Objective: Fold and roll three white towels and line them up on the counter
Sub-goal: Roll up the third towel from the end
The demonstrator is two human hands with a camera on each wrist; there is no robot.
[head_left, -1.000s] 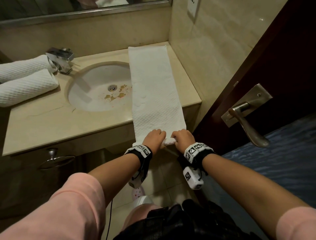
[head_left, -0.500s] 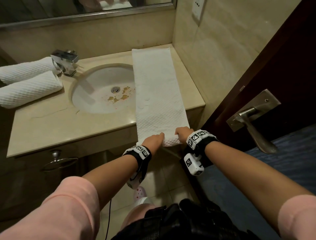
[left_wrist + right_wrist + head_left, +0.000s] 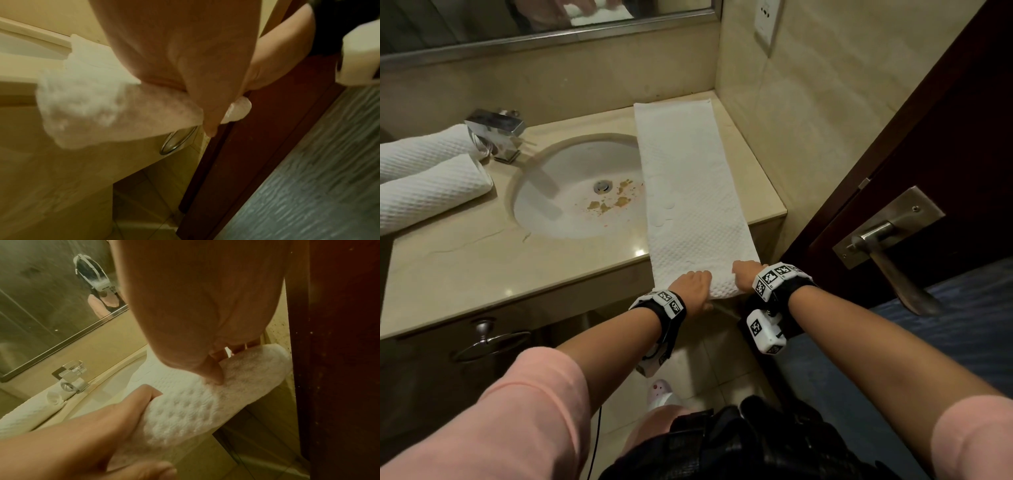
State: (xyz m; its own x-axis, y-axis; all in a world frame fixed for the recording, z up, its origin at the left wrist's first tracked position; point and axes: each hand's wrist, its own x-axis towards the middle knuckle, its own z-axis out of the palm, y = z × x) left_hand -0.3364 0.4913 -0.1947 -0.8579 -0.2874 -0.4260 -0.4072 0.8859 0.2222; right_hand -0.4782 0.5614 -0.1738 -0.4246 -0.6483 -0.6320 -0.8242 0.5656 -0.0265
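Two rolled towels (image 3: pixel 424 181) already lay beside the faucet (image 3: pixel 496 132), while my left hand (image 3: pixel 693 286) and right hand (image 3: pixel 748 274) gripped what seemed the third towel (image 3: pixel 688 178)'s barely started roll.

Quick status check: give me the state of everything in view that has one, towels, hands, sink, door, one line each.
Third towel: folded into a long strip flat on the counter, near end rolled up past the counter edge.
Two rolled towels: rolled, side by side left of the tap.
Left hand: grips the roll.
Right hand: grips the roll.
Sink: stained near the drain.
Door: open.
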